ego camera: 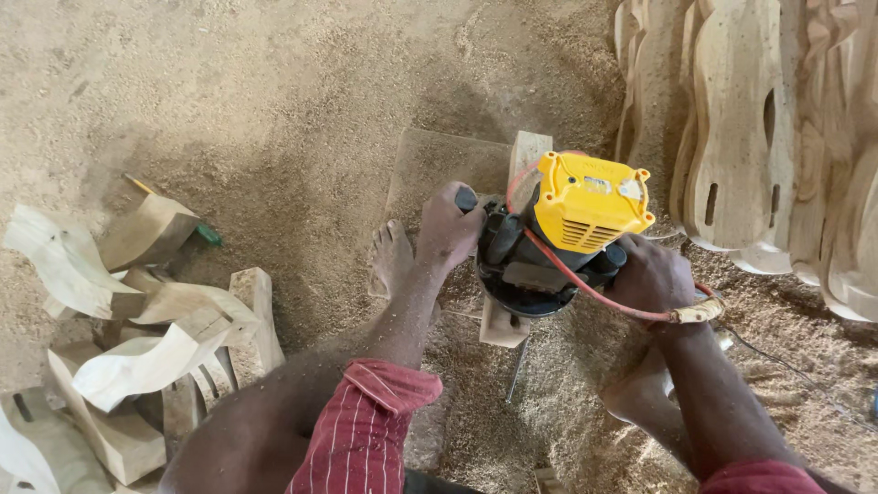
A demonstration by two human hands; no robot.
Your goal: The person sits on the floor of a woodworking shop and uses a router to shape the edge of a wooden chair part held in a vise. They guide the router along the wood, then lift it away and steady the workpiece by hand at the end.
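So both hands are clamped on a wood router: left hand and right hand each gripping a side handle, yellow square cap with pale labels between them.

Woodworking shop: sawdust floor, cut wood pcs, stacked carved blanks, power router.

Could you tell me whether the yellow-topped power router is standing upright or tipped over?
Upright: the yellow-topped power router has its cap facing up and both hands gripping its side handles.
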